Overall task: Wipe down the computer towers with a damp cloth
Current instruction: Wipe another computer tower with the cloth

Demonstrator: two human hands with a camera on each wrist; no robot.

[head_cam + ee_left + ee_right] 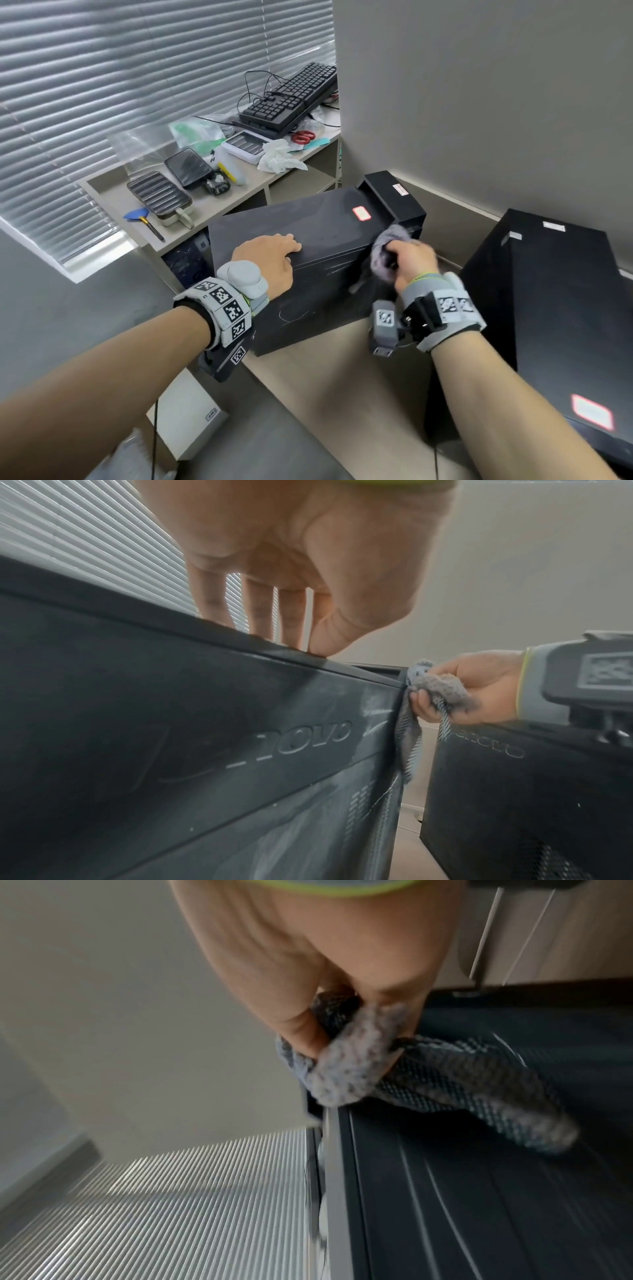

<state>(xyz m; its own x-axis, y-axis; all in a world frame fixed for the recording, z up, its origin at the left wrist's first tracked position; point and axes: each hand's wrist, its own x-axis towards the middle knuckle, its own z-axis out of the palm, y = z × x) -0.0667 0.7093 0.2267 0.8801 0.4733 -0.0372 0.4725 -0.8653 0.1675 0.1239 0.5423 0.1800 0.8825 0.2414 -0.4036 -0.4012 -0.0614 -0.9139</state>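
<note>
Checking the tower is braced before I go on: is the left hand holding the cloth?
No, the left hand rests with fingers extended on the tower, while the right hand grips the cloth.

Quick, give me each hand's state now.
Left hand: open, fingers resting on the computer tower.
Right hand: gripping the grey cloth.

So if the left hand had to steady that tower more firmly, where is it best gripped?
Probably the long top edge, from above: the left hand already lies flat on the tower, fingertips at that edge. The right hand wipes the far corner with the cloth.
</note>
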